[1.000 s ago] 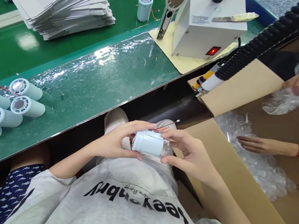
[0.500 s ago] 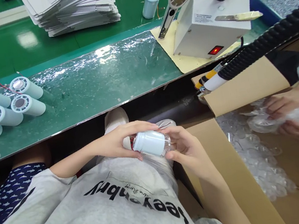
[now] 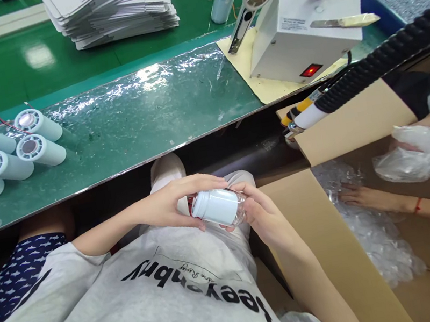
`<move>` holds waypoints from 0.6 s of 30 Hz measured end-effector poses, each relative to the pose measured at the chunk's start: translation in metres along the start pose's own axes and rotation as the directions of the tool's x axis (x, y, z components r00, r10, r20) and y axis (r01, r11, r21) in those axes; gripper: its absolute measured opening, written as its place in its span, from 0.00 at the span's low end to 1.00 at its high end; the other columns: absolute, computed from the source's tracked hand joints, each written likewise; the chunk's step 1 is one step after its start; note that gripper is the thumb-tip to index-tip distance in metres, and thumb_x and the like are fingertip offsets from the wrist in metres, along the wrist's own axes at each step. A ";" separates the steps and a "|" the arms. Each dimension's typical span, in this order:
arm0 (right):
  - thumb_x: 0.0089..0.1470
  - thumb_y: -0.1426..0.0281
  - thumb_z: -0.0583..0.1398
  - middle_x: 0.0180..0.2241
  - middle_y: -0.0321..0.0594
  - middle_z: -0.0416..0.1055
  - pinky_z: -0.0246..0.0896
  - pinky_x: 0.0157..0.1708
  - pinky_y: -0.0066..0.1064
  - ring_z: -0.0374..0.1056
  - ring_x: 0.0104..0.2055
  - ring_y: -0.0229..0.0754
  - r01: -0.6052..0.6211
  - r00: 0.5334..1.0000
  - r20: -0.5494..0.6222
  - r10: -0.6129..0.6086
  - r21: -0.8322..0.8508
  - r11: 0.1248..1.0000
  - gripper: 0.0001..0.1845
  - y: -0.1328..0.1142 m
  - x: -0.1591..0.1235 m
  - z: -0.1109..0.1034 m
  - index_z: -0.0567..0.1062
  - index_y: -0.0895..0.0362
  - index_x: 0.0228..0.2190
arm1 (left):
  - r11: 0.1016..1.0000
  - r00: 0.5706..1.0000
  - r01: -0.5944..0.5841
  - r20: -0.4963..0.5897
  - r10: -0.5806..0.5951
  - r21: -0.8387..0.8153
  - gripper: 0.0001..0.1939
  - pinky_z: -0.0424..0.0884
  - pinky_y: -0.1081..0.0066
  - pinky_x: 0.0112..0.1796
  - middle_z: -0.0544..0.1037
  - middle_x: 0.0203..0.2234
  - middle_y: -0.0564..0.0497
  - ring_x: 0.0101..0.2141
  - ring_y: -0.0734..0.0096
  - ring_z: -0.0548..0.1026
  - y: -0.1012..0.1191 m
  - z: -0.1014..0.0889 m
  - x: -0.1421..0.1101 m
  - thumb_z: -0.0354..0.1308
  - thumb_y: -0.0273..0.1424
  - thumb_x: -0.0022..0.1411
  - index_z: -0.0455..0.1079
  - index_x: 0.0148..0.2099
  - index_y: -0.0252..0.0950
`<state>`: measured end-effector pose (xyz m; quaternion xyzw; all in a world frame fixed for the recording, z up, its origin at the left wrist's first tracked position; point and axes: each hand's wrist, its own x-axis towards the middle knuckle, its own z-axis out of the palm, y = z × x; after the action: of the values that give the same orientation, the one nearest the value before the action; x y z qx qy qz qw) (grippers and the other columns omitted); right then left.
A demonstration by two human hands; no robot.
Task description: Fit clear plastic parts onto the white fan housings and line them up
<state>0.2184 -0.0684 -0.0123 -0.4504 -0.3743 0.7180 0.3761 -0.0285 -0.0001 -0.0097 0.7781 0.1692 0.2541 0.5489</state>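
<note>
- Below the bench edge, over the person's lap: a pale blue cylinder (image 3: 217, 206) lies held between both hands, well clear of the green worktop (image 3: 142, 112).
- Long axis runs roughly left to right, tipped slightly down toward the right; its white capped end faces the left hand (image 3: 168, 203), its far end sits in a clear plastic cap (image 3: 240, 205) on the right hand's side.
- Left hand: fingers curled over the top and near end of the cylinder, thumb beneath, closed on it.
- Right hand (image 3: 262, 213): fingers wrapped round the clear cap end, thumb pressed on top; closed there too. Both hands touching the piece, neither nearer than the other.
- On the worktop, far left: a cluster of like cylinders (image 3: 5, 153) lying on their sides, red wires trailing.
- Right: cardboard box (image 3: 340, 125) with clear plastic pieces; a co-worker's hand (image 3: 357, 197) rests among them.
- White machine (image 3: 301, 33) with red switch lit, beyond.
</note>
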 end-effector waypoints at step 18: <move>0.57 0.31 0.57 0.22 0.42 0.78 0.67 0.16 0.21 0.71 0.16 0.35 -0.399 0.895 0.277 0.349 0.150 0.905 0.42 0.000 0.010 0.002 0.78 0.59 0.33 | 0.995 0.994 -0.096 -0.041 0.097 0.036 0.38 0.71 0.51 0.63 0.74 0.65 0.42 0.65 0.50 0.73 -0.002 0.004 0.000 0.72 0.33 0.64 0.65 0.72 0.52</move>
<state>0.2135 -0.0600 -0.0149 -0.3820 -0.2484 0.8612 0.2252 -0.0264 -0.0026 -0.0128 0.7892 0.1473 0.2939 0.5188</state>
